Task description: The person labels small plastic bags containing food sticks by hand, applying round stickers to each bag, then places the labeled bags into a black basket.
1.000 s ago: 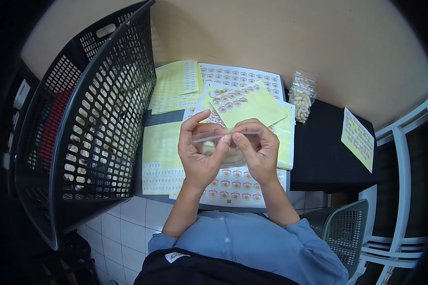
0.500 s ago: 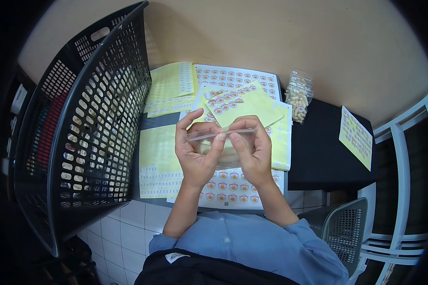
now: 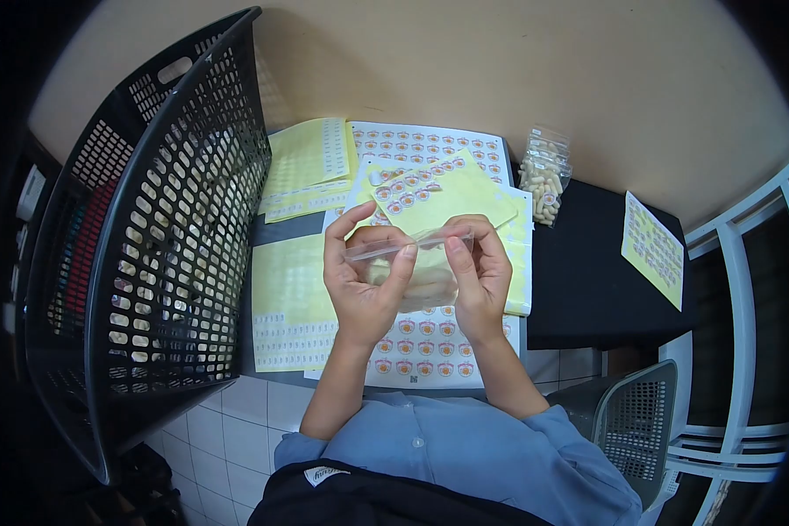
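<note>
Left hand (image 3: 359, 280) and right hand (image 3: 478, 280) both pinch a clear pouch (image 3: 409, 263) along its top edge; capsule bags (image 3: 543, 180) lie at two o'clock.

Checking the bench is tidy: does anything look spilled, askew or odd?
Nothing spilled. The black mesh basket at the left stands tilted, and the sticker sheets lie overlapped and askew. The clear bag is pinched between left hand and right hand.

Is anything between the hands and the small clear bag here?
Nothing visible does. The left hand and the right hand both pinch the clear bag along its top edge, holding it over the sticker sheets.
</note>
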Available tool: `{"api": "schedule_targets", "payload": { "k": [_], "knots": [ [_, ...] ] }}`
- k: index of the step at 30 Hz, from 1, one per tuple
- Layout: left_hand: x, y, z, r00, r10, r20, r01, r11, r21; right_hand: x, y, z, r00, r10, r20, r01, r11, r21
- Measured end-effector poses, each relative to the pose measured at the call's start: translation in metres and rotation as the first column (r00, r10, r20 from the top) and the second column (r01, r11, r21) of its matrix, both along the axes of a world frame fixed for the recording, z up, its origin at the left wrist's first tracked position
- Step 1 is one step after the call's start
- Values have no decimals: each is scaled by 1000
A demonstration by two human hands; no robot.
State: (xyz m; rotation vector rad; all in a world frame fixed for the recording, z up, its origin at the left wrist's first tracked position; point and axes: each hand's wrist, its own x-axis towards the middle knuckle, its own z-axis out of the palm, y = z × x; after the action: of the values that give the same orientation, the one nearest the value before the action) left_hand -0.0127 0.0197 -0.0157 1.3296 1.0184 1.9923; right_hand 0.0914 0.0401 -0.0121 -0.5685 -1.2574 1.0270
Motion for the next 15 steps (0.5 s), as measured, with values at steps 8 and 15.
{"api": "schedule_targets", "payload": {
  "k": [8,15],
  "knots": [
    [3,0,0,1000,-15,3,15,1000,-24,6,-2,-1,999,-18,34,19,1000,-22],
    [4,-4,-2,999,-48,7,48,998,-27,8,-4,-4,999,-36,-18,37,999,29]
  ]
}}
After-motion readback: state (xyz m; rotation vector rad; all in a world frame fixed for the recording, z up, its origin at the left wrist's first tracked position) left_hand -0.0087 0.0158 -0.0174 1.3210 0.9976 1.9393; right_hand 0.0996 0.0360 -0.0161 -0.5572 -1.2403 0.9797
